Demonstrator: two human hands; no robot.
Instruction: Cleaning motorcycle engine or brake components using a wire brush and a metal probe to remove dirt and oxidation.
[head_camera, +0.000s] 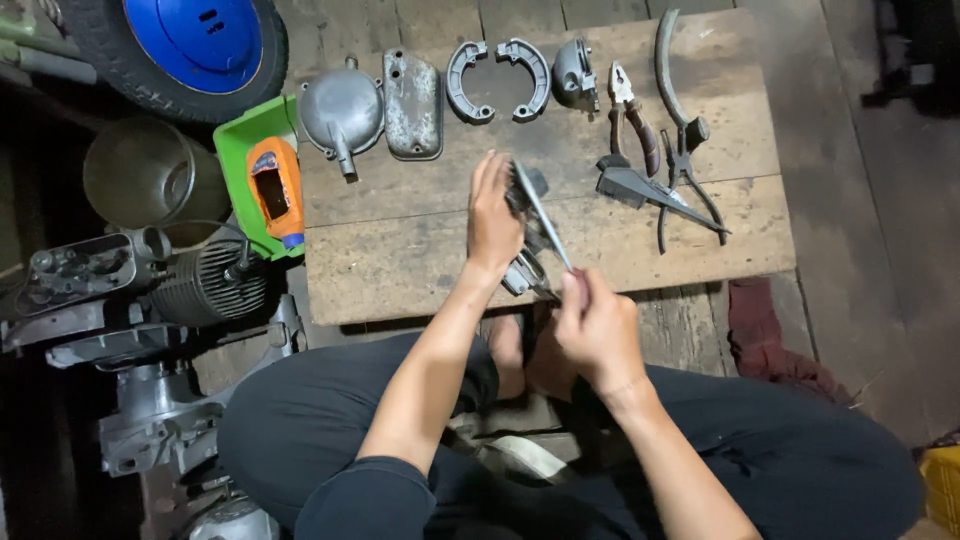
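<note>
Left fingers: extended upward, flat against a small dark metal part, steadying rather than gripping it.
Right fingers: pinched shut on the lower end of a thin flat metal tool.
Tool: slants up from the right fingers to the part at the left fingertips.
Surface: wooden; brake shoes beyond the left fingers, pliers beyond the right.
</note>
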